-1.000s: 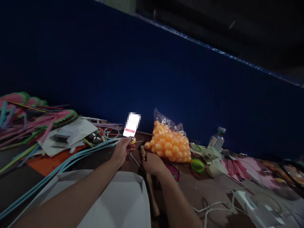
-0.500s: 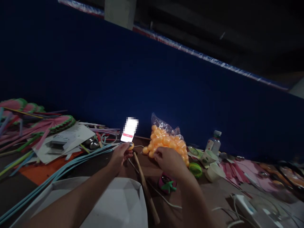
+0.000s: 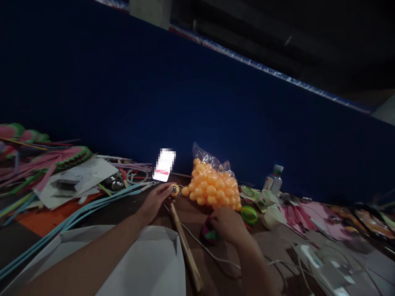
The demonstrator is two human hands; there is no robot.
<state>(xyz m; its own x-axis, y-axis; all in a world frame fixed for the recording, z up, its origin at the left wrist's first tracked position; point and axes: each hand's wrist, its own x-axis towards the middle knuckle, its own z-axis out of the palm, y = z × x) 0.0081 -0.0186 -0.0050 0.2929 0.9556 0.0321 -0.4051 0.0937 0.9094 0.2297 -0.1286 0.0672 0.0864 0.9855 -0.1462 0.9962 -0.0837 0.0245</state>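
My left hand (image 3: 158, 201) is closed around a small orange ball (image 3: 175, 190), with a shiny silver piece showing on its face. Over a small purple pot-like thing with green on its front (image 3: 207, 231), my right hand (image 3: 227, 224) reaches down with curled fingers. Its fingertips are hidden at the top of that thing, so what they pinch, if anything, does not show. Behind the right hand stands a clear plastic bag of orange balls (image 3: 212, 187). A wooden stick (image 3: 185, 246) lies between my forearms.
A lit phone (image 3: 164, 165) leans against the blue partition (image 3: 173, 102). A white tray (image 3: 148, 263) is under my left forearm. Blue cords (image 3: 89, 216) and paper fans (image 3: 61, 162) lie left. Cups (image 3: 273, 218), a bottle (image 3: 274, 181), a green ball (image 3: 248, 215) and cables (image 3: 216, 257) are right.
My right hand has moved down from the front of the bag of orange balls to the purple thing. My left hand still holds the orange ball, its silver piece now turned more into view.
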